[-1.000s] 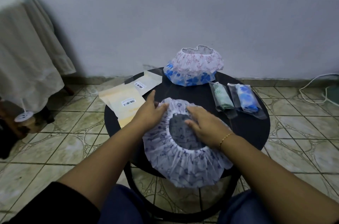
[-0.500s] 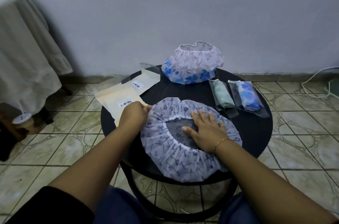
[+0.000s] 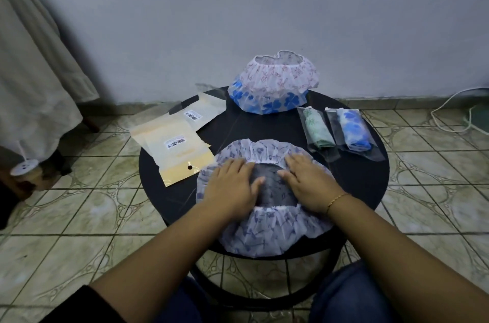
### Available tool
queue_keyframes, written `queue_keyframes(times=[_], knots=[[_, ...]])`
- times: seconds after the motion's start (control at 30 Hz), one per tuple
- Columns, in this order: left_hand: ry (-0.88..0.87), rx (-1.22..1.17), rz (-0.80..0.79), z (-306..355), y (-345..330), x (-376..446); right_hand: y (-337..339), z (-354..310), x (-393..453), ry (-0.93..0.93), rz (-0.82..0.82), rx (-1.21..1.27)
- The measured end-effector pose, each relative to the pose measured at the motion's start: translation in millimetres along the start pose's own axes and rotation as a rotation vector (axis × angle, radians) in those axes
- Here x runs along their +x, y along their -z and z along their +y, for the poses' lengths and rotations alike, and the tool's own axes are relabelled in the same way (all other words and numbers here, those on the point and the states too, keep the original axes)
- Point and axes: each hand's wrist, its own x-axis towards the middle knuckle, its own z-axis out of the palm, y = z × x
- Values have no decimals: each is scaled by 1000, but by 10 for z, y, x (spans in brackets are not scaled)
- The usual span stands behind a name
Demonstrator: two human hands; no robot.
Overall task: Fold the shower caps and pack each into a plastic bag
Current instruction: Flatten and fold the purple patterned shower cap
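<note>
A white shower cap with a purple print (image 3: 267,230) lies spread flat, opening up, on the near half of the round black table (image 3: 370,177). My left hand (image 3: 229,187) and my right hand (image 3: 308,185) both press flat on it, fingers straight, on either side of its opening. At the table's far edge sits a stack of shower caps (image 3: 272,84), a pink-printed one on top of a blue-flowered one. Two packed bags lie at the right: one with a green cap (image 3: 316,127), one with a blue cap (image 3: 353,129).
Empty plastic bags with yellowish cards and barcode labels (image 3: 177,148) lie on the table's left side, partly overhanging its edge. A cloth-draped piece of furniture (image 3: 31,79) stands at the left. A white cable (image 3: 455,111) runs along the tiled floor at the right.
My left hand let go of the cap's left rim and moved onto it. Both hands now press flat beside the opening, and the cap lies flatter.
</note>
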Motion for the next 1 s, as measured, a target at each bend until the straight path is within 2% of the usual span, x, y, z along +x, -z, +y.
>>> queue_keyframes(times=[0.07, 0.2, 0.27, 0.37, 0.43, 0.5, 0.6, 0.7, 0.87, 1.0], knots=[[4, 37, -130, -40, -94, -16, -52, 41, -21, -20, -61, -80], [-34, 54, -196, -137, -114, 24, -33, 86, -57, 8, -56, -71], [-56, 37, -203, -149, -84, 27, 19, 94, -92, 64, 81, 131], [-80, 9, -112, -102, -26, -31, 129, 104, -222, 112, 432, 416], [-63, -10, -5, -23, 17, -121, 155, 174, -310, 74, 583, 431], [-34, -53, 20, 67, 56, -237, 139, 288, -384, -49, 634, 389], [1, -87, -100, 169, 39, -385, 92, 465, -475, -335, 606, 304], [43, -56, -190, 183, -42, -416, 91, 458, -591, -545, 493, 228], [81, 4, -205, 191, -114, -382, 40, 250, -726, -530, 267, -45], [63, 13, -193, 171, -156, -376, -9, 190, -715, -525, 217, 100]])
